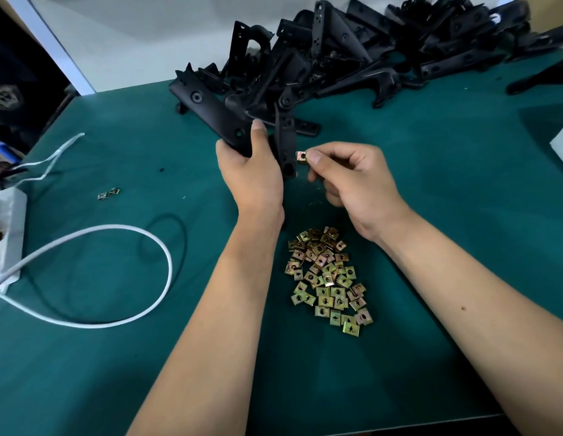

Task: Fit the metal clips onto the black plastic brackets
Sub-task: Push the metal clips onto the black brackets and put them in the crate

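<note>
Left hand [248, 171] grips bracket [285, 146] above desk [431, 184]; right hand [352, 180] pinches clip [301, 156] beside bracket edge. Best: line clip mouth square, slide over hole. Clip pile [327, 278] near.

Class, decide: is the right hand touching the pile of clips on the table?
Apart. The head view shows green mat between the right hand and the pile of clips.

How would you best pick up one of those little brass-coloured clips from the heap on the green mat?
Pinch a clip at the edge of the clip heap by its two flat faces, coming from above. They are thin, flat squares, so thumb and forefinger suit them. The right hand holds its clip that way, beside the bracket in the left hand.
</note>
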Motion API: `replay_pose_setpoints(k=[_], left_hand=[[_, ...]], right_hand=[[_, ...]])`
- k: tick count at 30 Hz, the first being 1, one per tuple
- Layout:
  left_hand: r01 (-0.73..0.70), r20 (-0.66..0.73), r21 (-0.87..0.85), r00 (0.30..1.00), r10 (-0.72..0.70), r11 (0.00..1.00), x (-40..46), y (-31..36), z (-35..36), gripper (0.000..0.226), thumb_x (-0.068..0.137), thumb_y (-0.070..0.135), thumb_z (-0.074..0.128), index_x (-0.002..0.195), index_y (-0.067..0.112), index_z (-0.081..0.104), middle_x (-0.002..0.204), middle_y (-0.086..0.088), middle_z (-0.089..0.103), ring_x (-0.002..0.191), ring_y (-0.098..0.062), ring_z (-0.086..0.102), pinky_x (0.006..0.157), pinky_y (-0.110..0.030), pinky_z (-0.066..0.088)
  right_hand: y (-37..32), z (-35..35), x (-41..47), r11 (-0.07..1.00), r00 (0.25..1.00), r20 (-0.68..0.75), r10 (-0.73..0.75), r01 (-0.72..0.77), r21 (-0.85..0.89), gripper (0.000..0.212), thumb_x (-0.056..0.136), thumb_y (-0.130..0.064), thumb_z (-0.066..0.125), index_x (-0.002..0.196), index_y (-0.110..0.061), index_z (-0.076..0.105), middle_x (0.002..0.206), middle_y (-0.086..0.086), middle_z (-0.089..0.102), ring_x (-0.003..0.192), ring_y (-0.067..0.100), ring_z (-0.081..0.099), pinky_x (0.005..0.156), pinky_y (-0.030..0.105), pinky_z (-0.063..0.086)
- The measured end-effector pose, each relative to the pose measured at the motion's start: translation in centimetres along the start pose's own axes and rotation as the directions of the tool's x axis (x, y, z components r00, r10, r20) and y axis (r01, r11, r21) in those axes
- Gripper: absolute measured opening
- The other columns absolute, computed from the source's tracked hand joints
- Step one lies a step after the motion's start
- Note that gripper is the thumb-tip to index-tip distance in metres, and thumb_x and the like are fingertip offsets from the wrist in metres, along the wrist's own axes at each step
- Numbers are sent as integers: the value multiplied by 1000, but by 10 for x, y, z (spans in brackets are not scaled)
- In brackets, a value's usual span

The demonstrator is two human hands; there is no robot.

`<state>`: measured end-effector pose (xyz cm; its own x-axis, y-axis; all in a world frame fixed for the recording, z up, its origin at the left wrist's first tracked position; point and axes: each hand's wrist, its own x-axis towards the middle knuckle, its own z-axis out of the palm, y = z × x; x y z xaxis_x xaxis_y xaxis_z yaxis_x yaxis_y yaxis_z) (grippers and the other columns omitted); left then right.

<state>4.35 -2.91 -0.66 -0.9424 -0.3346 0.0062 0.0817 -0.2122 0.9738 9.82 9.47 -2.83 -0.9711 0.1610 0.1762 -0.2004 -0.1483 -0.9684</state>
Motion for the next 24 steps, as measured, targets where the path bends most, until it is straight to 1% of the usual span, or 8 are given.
replay_pose_setpoints(k=[4, 6, 7, 11, 15, 19, 24], left_hand=[[-45, -9, 35, 999, 46, 998, 3, -4, 1, 18, 98, 31, 65, 92, 19, 55, 94, -2, 66, 84, -15, 63, 85, -38, 57], [-86, 1, 51, 996, 86, 995, 2, -5, 1, 16, 99, 29, 65, 93, 19, 55, 94, 0, 65, 83, -12, 62, 82, -32, 56], [-105, 6, 59, 994, 105, 993, 1, -5, 1, 15, 99, 29, 65, 94, 19, 56, 95, 0, 65, 84, -12, 62, 83, -31, 56], [-128, 7, 77, 992, 128, 989, 0, -6, 2, 14, 99, 30, 64, 96, 19, 56, 96, 0, 65, 86, -13, 62, 86, -35, 56], [-121, -13, 73, 992, 122, 990, -1, -5, 2, 16, 99, 31, 64, 96, 18, 55, 98, -2, 67, 89, -15, 64, 91, -42, 57], [-109, -18, 64, 994, 110, 992, -1, -3, 2, 18, 99, 31, 64, 99, 15, 56, 103, -7, 68, 98, -24, 67, 94, -48, 55], [-111, -25, 76, 993, 113, 991, -3, -2, 2, 19, 99, 32, 64, 99, 15, 56, 103, -8, 68, 98, -26, 67, 93, -48, 56]], right_hand=[[-1, 0, 0, 1000, 1000, 11, 8, -8, 3, 16, 100, -13, 66, 90, -17, 78, 70, 5, 64, 44, 8, 31, 43, 24, 20], [0, 1, -1, 1000, 1000, -16, 10, -9, 15, 16, 100, -12, 66, 90, -17, 78, 69, 3, 64, 45, 9, 31, 44, 25, 20], [0, 2, -1, 1000, 999, -34, 12, -12, 21, 16, 99, -12, 66, 90, -16, 78, 68, 2, 64, 45, 9, 31, 44, 25, 20], [1, 1, 0, 999, 997, -77, 22, -20, 27, 14, 99, -11, 66, 92, -14, 78, 68, 2, 64, 46, 10, 30, 45, 26, 19], [2, 2, 0, 999, 996, -80, 33, -32, 12, 13, 99, -11, 67, 92, -12, 77, 67, 1, 63, 46, 10, 31, 43, 25, 21], [2, 3, -1, 999, 997, -66, 32, -32, -9, 12, 99, -12, 67, 92, -12, 77, 67, 1, 64, 44, 9, 32, 42, 23, 23], [2, 5, -2, 999, 997, -63, 47, -47, 1, 13, 99, -12, 68, 91, -13, 78, 66, 1, 63, 45, 9, 31, 42, 23, 23]])
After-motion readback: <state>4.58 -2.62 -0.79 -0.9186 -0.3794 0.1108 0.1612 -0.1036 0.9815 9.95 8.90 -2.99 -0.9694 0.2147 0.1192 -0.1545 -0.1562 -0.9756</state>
